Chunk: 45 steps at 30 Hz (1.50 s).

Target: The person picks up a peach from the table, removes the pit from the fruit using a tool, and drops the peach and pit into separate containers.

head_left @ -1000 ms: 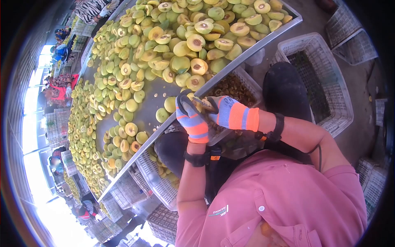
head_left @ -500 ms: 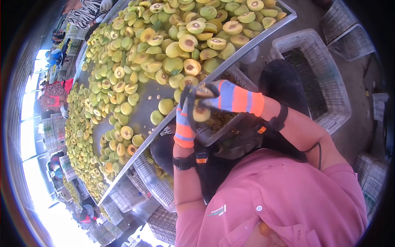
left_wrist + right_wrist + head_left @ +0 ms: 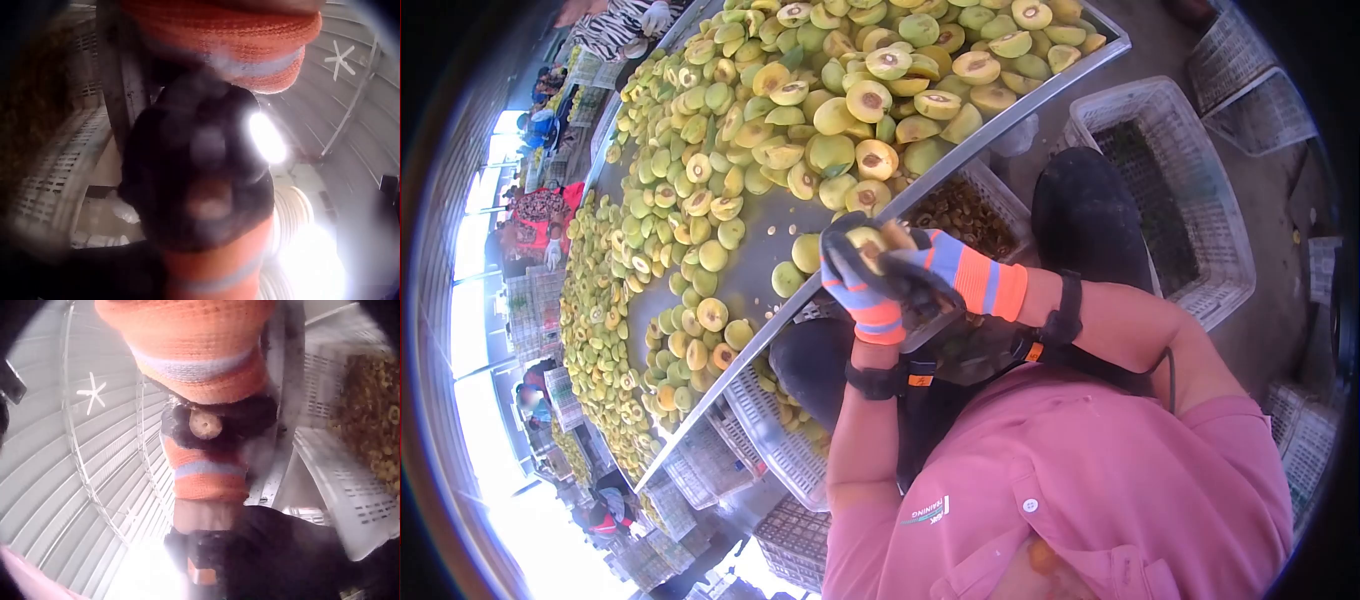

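Note:
Both hands wear orange and grey-blue striped gloves with dark palms, and they meet above the lap beside the table's metal edge. My left hand (image 3: 860,280) holds a yellow-green stone fruit (image 3: 864,240) between its fingers and thumb. Close against it, my right hand (image 3: 948,262) grips a tool with a wooden handle (image 3: 205,425), whose round end shows in the right wrist view. The tool's working end is hidden among the fingers. In the left wrist view, the dark glove (image 3: 194,169) covers most of the work.
A metal-edged table (image 3: 662,292) carries a heap of halved stone fruits (image 3: 830,150). Under its edge stands a crate (image 3: 1012,195) of brown pits. Another white crate (image 3: 1215,180) sits by the right knee, and a crate (image 3: 765,430) with fruit stands below the table at left.
Half a second ago the hands were more apart, with a fruit piece below the right hand. Now they are close together, and that piece no longer shows there; a fruit shows in the left hand.

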Each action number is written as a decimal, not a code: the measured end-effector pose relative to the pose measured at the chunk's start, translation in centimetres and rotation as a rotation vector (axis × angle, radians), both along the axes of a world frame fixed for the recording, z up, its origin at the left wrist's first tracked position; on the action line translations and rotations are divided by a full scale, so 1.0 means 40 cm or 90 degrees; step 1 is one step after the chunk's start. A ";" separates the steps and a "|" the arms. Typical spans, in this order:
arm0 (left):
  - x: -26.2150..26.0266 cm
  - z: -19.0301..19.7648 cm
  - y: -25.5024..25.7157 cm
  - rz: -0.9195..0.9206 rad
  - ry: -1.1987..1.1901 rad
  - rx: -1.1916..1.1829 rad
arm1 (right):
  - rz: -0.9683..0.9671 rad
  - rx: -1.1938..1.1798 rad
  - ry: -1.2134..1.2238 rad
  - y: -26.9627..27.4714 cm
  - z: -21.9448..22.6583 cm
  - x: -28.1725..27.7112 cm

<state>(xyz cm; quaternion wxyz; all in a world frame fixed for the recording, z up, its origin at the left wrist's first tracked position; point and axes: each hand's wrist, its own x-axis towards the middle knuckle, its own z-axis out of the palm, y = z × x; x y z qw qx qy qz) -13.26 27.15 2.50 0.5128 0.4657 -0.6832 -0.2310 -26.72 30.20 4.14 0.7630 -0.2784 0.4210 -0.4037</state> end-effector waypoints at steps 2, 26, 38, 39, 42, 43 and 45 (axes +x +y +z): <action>0.009 -0.009 -0.009 0.017 0.022 0.014 | -0.024 -0.220 0.165 -0.003 -0.029 0.004; 0.057 -0.011 -0.020 -0.037 -0.095 -0.006 | 0.214 -0.344 0.542 0.007 -0.038 -0.026; 0.040 0.005 -0.004 -0.062 0.408 0.480 | 0.325 -0.174 0.262 -0.015 0.020 -0.090; 0.041 0.006 0.010 -0.070 0.293 0.399 | 0.322 -0.186 0.242 -0.011 0.023 -0.089; 0.044 0.029 0.024 -0.089 -0.170 0.057 | 0.361 -0.153 0.300 -0.003 0.025 -0.073; 0.043 0.055 0.030 -0.100 -0.137 0.099 | 0.378 -0.129 0.341 -0.001 0.026 -0.071; 0.040 0.100 0.043 -0.127 -0.068 0.183 | 0.433 -0.070 0.223 0.000 0.030 -0.084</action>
